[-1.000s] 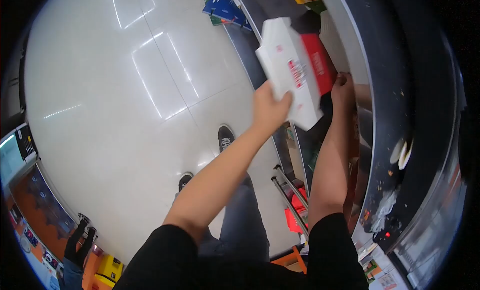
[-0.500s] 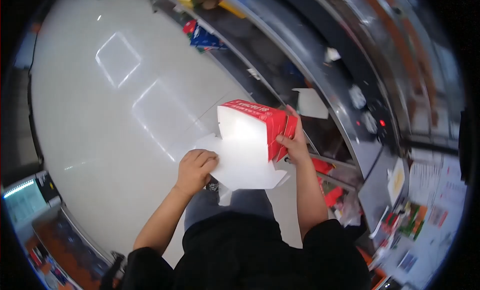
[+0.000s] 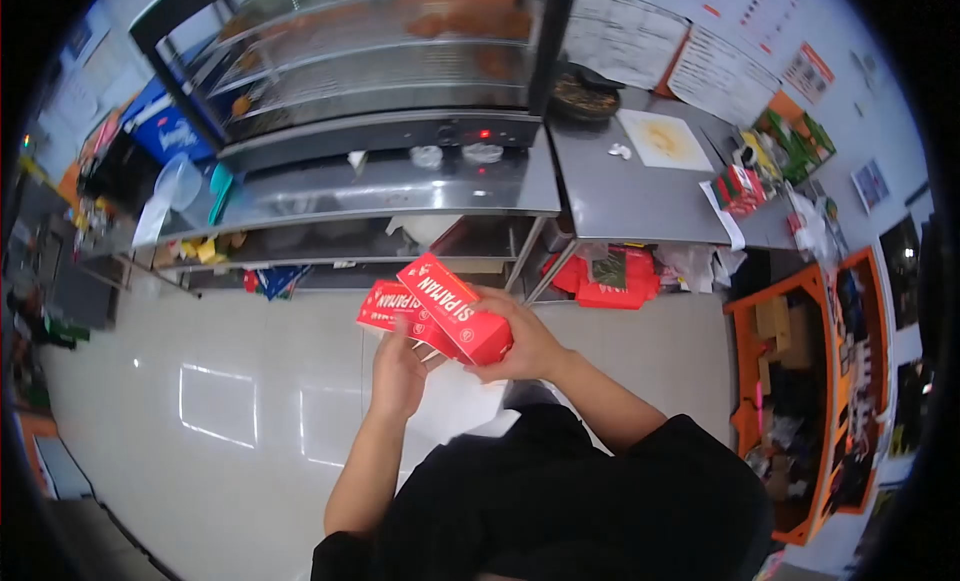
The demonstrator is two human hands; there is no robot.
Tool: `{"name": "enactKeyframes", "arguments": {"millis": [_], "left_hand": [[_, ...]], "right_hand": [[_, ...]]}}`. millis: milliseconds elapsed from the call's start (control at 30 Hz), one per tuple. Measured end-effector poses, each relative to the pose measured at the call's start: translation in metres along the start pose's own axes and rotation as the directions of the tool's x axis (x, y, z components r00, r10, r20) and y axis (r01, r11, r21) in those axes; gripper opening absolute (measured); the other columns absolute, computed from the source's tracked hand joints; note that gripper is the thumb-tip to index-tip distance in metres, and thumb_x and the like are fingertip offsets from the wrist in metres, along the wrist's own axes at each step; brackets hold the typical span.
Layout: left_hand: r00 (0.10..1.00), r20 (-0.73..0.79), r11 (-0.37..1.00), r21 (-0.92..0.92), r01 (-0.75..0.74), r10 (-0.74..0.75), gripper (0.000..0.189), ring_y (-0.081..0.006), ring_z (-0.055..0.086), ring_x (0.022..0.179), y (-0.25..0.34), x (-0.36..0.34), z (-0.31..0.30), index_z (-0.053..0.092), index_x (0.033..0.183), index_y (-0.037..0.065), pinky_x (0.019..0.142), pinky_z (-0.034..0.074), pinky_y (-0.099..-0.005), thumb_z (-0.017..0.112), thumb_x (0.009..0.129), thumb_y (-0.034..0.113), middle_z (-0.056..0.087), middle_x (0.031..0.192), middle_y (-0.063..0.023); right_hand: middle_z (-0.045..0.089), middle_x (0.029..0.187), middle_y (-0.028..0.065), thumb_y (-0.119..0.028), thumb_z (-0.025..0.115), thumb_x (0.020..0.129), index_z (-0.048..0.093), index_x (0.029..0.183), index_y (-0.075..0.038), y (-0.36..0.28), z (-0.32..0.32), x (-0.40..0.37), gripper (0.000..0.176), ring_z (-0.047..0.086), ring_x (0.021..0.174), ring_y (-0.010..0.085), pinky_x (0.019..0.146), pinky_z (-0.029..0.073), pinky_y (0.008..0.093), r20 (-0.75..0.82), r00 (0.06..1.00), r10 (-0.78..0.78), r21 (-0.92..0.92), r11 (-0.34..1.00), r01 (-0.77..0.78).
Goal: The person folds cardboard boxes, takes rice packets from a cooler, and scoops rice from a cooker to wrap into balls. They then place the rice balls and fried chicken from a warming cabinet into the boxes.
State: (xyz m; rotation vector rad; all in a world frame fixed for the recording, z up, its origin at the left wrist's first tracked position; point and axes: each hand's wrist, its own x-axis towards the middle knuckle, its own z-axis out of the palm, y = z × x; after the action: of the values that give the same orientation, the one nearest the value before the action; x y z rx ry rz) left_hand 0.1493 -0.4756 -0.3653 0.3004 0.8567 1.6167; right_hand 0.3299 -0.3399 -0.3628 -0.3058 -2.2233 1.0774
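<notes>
Two red boxes with white "SI PAMAN" lettering are held in front of my body. My right hand (image 3: 525, 336) is wrapped round the lower right end of the upper red box (image 3: 452, 306). Beneath and to the left of it lies the other red box (image 3: 385, 308), partly covered. My left hand (image 3: 400, 371) is under that box with its fingers against it; the fingertips are blurred and partly hidden. A white open flap (image 3: 455, 406) hangs below the boxes, between my forearms.
Ahead stands a steel table (image 3: 330, 191) bearing a glass display warmer (image 3: 380, 61). At right, another steel table (image 3: 620, 201) holds a white board (image 3: 665, 141) and a small red box (image 3: 738, 189). Red bags (image 3: 615, 281) lie below. An orange shelf (image 3: 785, 521) stands far right.
My view has swung right toward the tables. The red packaging has turned, so printed outer sides show instead of the white inside, and my left hand has moved beneath it.
</notes>
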Motion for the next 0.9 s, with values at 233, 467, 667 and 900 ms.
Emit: {"name": "enactKeyframes", "arguments": {"millis": [233, 467, 667, 900], "left_hand": [[0.994, -0.080, 0.966, 0.254, -0.050, 0.073, 0.023, -0.0204, 0.071, 0.087, -0.047, 0.105, 0.124, 0.059, 0.114, 0.000, 0.069, 0.063, -0.0384, 0.055, 0.094, 0.011, 0.069, 0.103, -0.0125], [0.978, 0.095, 0.626, 0.756, -0.192, 0.184, 0.028, -0.0233, 0.071, 0.074, -0.110, 0.272, 0.237, 0.060, 0.110, -0.003, 0.063, 0.058, -0.0361, 0.064, 0.090, 0.017, 0.071, 0.089, -0.0146], [0.957, 0.271, -0.471, 0.861, -0.193, 0.103, 0.041, -0.0359, 0.068, 0.068, -0.174, 0.413, 0.291, 0.059, 0.119, -0.001, 0.069, 0.056, -0.0471, 0.069, 0.083, 0.018, 0.070, 0.080, -0.0190], [0.656, 0.676, -0.594, 0.692, -0.410, 0.335, 0.054, -0.0376, 0.063, 0.098, -0.192, 0.439, 0.306, 0.052, 0.129, 0.000, 0.090, 0.051, -0.0436, 0.072, 0.082, 0.017, 0.064, 0.106, -0.0217]], "right_hand": [[0.047, 0.128, 0.0148, -0.008, 0.087, 0.066, 0.033, 0.139, -0.005, 0.091, -0.116, -0.054, 0.092, 0.052, 0.120, 0.0250, 0.101, 0.046, 0.0404, -0.577, 0.784, 0.230, 0.243, 0.964, -0.104], [0.049, 0.134, 0.0119, -0.010, 0.067, 0.090, 0.032, 0.143, -0.006, 0.228, -0.303, -0.123, 0.064, 0.051, 0.123, 0.0246, 0.105, 0.043, 0.0401, -0.785, 0.159, 0.599, 0.610, 0.792, 0.024], [0.054, 0.125, 0.0094, -0.021, 0.064, 0.096, 0.044, 0.132, -0.004, 0.269, -0.405, -0.126, 0.044, 0.057, 0.112, 0.0218, 0.095, 0.049, 0.0394, -0.685, 0.015, 0.728, 0.696, 0.648, 0.308], [0.057, 0.107, 0.0048, -0.025, 0.064, 0.098, 0.052, 0.118, -0.005, 0.306, -0.439, -0.137, 0.031, 0.060, 0.095, 0.0185, 0.081, 0.053, 0.0373, -0.611, -0.113, 0.784, 0.690, 0.597, 0.409]]}}
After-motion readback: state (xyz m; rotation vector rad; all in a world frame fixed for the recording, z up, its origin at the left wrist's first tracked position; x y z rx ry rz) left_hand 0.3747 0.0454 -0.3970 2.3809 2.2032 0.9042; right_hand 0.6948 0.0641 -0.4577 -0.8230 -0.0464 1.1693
